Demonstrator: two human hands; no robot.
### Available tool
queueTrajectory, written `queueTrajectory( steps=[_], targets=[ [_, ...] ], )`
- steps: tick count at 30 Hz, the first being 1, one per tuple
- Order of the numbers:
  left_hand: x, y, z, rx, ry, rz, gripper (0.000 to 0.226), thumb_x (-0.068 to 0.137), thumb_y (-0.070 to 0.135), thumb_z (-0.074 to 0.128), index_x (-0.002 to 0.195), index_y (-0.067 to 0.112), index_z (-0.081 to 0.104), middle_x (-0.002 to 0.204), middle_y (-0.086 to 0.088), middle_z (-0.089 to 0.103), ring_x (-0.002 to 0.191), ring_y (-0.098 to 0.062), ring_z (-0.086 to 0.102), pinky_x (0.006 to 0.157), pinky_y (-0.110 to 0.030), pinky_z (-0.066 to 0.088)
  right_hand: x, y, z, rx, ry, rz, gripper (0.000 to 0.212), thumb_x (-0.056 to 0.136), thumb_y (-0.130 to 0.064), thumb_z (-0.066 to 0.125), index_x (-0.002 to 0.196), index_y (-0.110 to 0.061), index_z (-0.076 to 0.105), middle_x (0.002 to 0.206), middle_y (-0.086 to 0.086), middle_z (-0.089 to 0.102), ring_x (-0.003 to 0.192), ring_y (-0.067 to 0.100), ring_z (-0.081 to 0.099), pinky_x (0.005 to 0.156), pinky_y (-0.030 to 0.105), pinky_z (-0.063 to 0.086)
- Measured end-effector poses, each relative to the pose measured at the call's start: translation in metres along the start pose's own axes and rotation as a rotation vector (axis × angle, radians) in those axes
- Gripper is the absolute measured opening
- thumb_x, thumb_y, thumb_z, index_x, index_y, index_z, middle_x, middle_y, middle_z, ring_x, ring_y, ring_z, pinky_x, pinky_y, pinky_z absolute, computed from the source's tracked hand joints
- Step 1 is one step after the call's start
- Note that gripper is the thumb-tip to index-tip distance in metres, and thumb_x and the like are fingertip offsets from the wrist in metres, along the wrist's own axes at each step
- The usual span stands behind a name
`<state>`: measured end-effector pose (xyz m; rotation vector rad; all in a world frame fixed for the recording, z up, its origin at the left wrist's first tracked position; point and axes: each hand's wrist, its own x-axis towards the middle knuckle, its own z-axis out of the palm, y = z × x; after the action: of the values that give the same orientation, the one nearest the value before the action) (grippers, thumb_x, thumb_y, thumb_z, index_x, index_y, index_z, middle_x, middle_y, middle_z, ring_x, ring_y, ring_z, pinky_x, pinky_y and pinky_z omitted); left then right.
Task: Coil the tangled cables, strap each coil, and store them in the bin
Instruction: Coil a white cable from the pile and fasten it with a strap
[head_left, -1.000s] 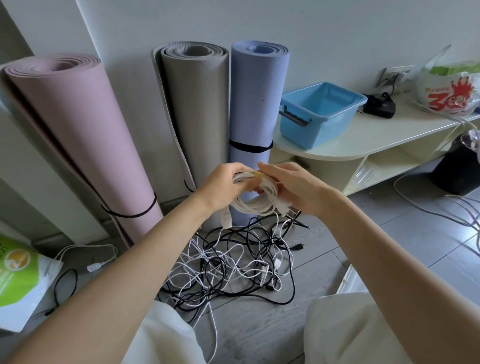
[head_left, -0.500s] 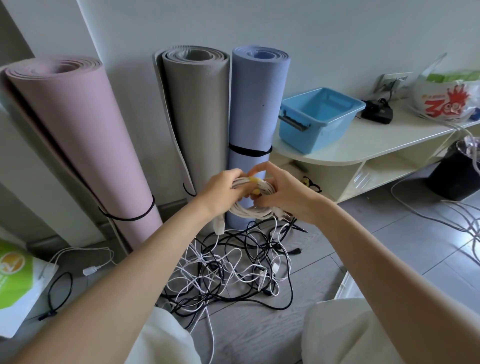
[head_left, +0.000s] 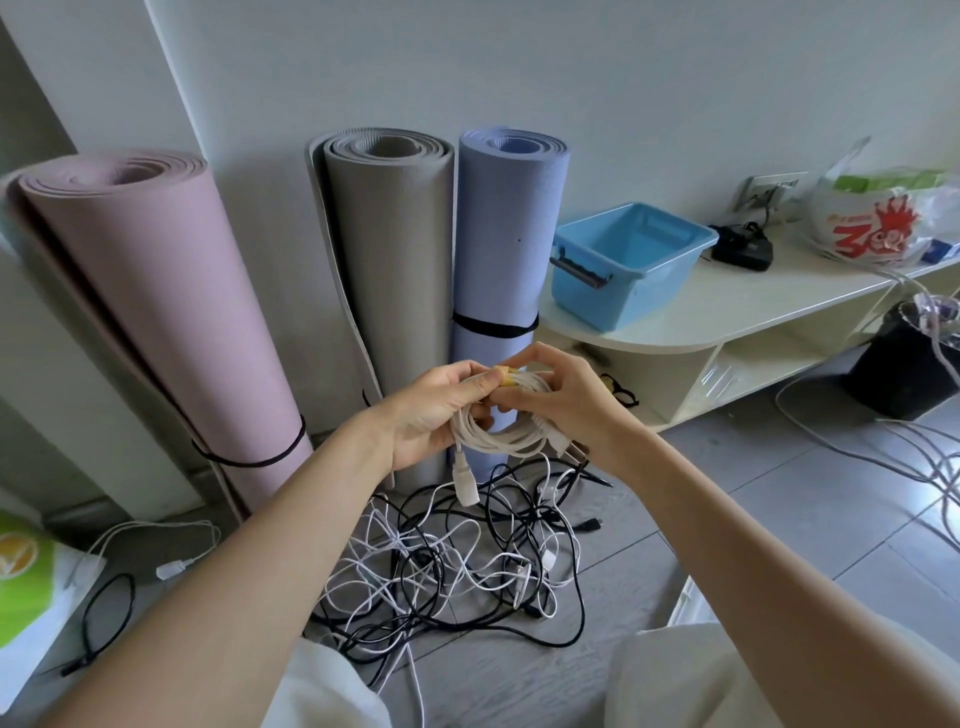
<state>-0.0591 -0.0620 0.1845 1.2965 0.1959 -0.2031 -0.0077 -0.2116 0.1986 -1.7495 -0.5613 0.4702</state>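
While the left hand (head_left: 434, 410) grips the white coil (head_left: 501, 423), the right hand (head_left: 563, 400), pinching the yellow strap (head_left: 505, 375), should cinch it snug before releasing.

A yellow strap (head_left: 505, 375) wraps the cream coil (head_left: 498, 432), black and white cables (head_left: 457, 566) tangle on grey floor, beside pink (head_left: 150, 317), grey (head_left: 400, 291) and lilac mats (head_left: 506, 228) and a light-blue bin (head_left: 631, 262).
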Motion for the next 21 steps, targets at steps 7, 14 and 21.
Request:
queueTrajectory(
  steps=[7, 14, 21],
  targets=[
    [0.003, 0.0, 0.007, 0.048, 0.078, 0.035, 0.052, 0.079, 0.036, 0.059, 0.115, -0.001, 0.058, 0.105, -0.018, 0.053, 0.095, -0.026, 0.046, 0.088, -0.033, 0.038, -0.003, 0.005, 0.003, 0.224, 0.063, 0.068, 0.013, 0.081, -0.012, 0.069, 0.085, -0.009, 0.057, 0.073, 0.009, 0.065, 0.064, 0.017, 0.06, 0.061, 0.028, 0.049],
    [0.006, 0.001, 0.013, 0.02, 0.09, 0.018, 0.037, 0.094, 0.036, 0.046, 0.11, 0.008, 0.066, 0.11, -0.022, 0.051, 0.101, -0.028, 0.046, 0.099, -0.038, 0.036, 0.0, 0.006, 0.01, 0.314, 0.204, 0.115, 0.022, 0.081, -0.021, 0.071, 0.086, -0.006, 0.056, 0.072, 0.009, 0.066, 0.065, 0.018, 0.064, 0.059, 0.028, 0.052],
    [0.007, 0.0, 0.018, 0.017, 0.056, 0.013, 0.053, 0.083, 0.04, 0.056, 0.121, 0.004, 0.059, 0.117, -0.016, 0.06, 0.102, -0.021, 0.056, 0.092, -0.03, 0.045, 0.002, 0.015, 0.014, 0.34, 0.354, 0.216, 0.028, 0.083, -0.031, 0.068, 0.082, -0.008, 0.052, 0.068, 0.009, 0.059, 0.056, 0.022, 0.051, 0.052, 0.029, 0.041]
  ],
)
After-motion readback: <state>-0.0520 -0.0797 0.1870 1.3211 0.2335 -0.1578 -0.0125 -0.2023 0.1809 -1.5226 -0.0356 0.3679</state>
